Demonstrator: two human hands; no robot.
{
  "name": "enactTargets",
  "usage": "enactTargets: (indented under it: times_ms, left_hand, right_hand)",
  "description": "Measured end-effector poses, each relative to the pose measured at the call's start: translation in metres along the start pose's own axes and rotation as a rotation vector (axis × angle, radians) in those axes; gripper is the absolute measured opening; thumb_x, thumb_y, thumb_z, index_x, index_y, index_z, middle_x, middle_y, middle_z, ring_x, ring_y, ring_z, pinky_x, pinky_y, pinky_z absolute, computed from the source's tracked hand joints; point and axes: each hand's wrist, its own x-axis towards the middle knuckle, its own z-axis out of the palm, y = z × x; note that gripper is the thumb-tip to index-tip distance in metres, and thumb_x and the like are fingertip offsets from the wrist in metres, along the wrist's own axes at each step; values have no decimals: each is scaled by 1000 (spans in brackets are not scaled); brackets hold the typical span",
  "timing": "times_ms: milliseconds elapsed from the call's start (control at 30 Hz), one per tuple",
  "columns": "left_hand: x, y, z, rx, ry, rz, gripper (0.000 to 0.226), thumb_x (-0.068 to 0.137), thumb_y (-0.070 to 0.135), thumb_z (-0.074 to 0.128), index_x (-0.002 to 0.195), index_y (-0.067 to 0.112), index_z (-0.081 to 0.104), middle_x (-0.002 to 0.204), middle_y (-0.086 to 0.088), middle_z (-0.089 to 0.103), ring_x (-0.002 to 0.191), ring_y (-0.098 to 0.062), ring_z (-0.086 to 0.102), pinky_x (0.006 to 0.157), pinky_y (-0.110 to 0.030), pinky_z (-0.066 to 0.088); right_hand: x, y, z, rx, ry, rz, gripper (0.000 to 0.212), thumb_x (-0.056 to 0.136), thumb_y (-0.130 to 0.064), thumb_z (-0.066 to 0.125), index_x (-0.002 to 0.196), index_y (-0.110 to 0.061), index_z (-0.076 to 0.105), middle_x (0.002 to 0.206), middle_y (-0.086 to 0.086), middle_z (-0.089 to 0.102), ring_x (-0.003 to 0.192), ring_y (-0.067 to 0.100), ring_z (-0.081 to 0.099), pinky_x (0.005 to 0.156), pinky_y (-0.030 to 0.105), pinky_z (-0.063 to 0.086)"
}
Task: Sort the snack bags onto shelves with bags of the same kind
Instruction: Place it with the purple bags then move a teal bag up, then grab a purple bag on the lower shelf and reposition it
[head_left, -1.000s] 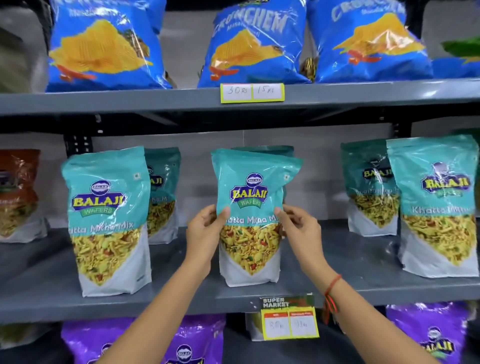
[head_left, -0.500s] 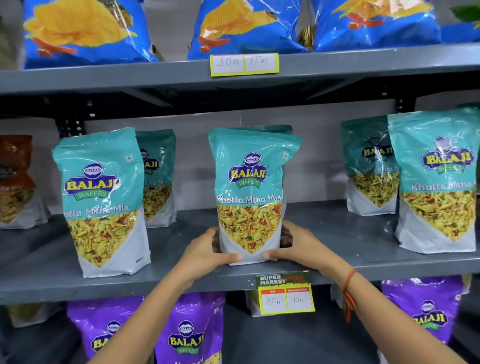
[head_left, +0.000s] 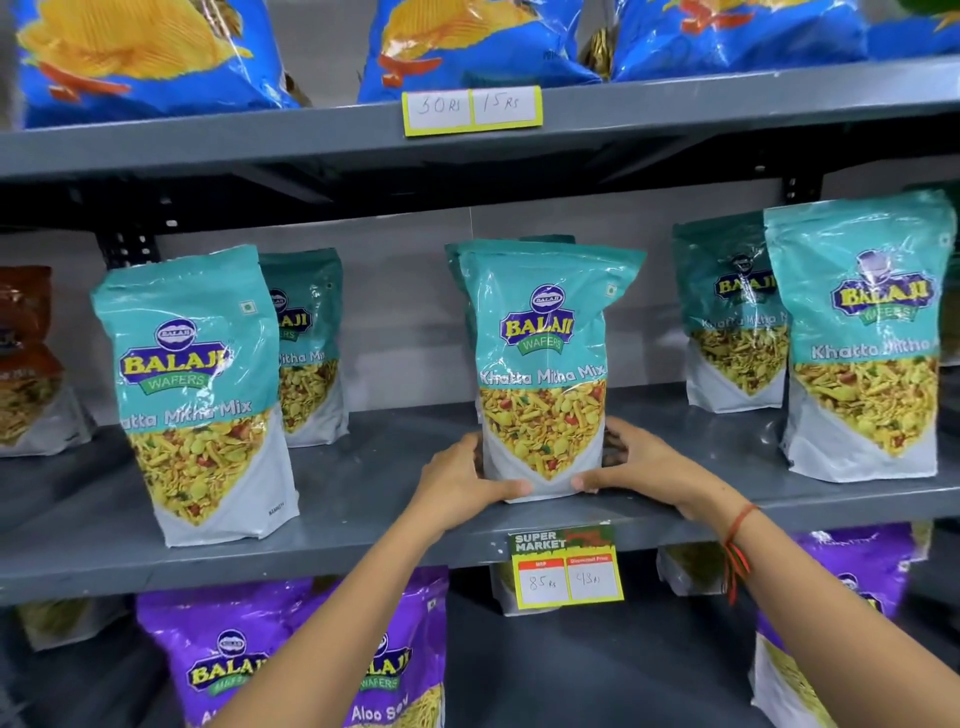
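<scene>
A teal Khatta Mitha Mix bag (head_left: 543, 364) stands upright on the middle grey shelf (head_left: 363, 499), with another teal bag partly hidden right behind it. My left hand (head_left: 460, 483) grips its lower left corner and my right hand (head_left: 641, 465) its lower right corner, thumbs across the white base. More teal bags of the same kind stand to the left (head_left: 197, 395) and to the right (head_left: 857, 343), each with one behind it.
Blue chip bags (head_left: 150, 52) line the top shelf. Purple Aloo Sev bags (head_left: 234, 660) stand on the shelf below. An orange-brown bag (head_left: 26, 364) sits at the far left of the middle shelf. Price tags (head_left: 566, 569) hang on the shelf edges.
Both hands slid from the bag's middle down to its base. The bag has shifted slightly deeper on the shelf, and the view has tilted down.
</scene>
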Motion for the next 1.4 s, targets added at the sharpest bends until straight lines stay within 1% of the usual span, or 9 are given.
enactTargets:
  times_ms: [200,300,500,733,833,967,1100,1267,1400]
  left_hand:
    - [-15,1,-3,-35,53,12,78,65,44,85,132,23,52,126,4,68,109,-14,66,93,-34,54]
    - [-31,0,-7,-137,250,66,72,70,38,83,134,23,54,113,4,71,101,-12,70,93,-35,55]
    - [-90,-34,-9,-347,723,206,14,87,22,70,101,19,72,88,2,75,81,-9,71,77,-26,56]
    - [-154,-159,33,-499,841,-173,15,91,7,64,94,20,68,82,3,69,70,1,61,73,-28,52]
    - [-172,-214,56,-628,734,-420,26,89,2,65,100,25,60,86,-4,66,80,-21,61,75,-41,51]
    - [-189,-257,82,-754,394,-662,55,89,3,65,134,18,39,117,-6,58,98,-20,61,80,-34,48]
    - [-184,-295,91,-664,228,-704,86,72,-5,77,145,10,35,133,-15,55,115,-27,59,91,-43,50]
    - [-178,-302,98,-609,189,-606,46,75,-11,74,105,20,59,101,-3,69,93,-17,70,71,-25,59]
    - [-172,-300,102,-605,176,-611,55,65,10,86,114,16,61,109,-7,74,103,-23,71,86,-34,58]
  right_hand:
    - [-9,-7,11,28,127,-51,93,66,-31,90,142,-26,37,137,-9,58,112,-2,60,91,19,52]
    - [-22,-17,30,88,447,-139,108,57,-55,88,146,-24,36,145,-6,45,127,12,52,107,39,48]
    - [-85,-36,105,-11,906,-583,44,81,-20,78,119,-5,61,117,1,53,111,24,55,91,30,48]
    - [-121,30,218,-155,572,-710,30,80,-17,78,107,-16,65,100,8,68,100,19,59,99,18,39]
    - [-121,80,255,-161,323,-459,32,85,-28,74,114,-20,64,109,-10,59,104,10,55,94,14,42]
    - [-105,142,285,-96,-16,11,62,83,-33,75,138,-23,48,124,-13,52,111,3,54,98,36,50]
    - [-79,173,304,-14,-249,235,98,74,-36,81,152,-9,29,147,11,46,137,24,47,113,42,42]
    - [-57,191,324,17,-362,261,79,62,-47,78,130,-18,48,124,5,69,111,23,68,93,51,55]
    - [-52,193,325,14,-321,272,69,64,-50,68,123,-20,47,123,7,70,107,25,71,89,47,58]
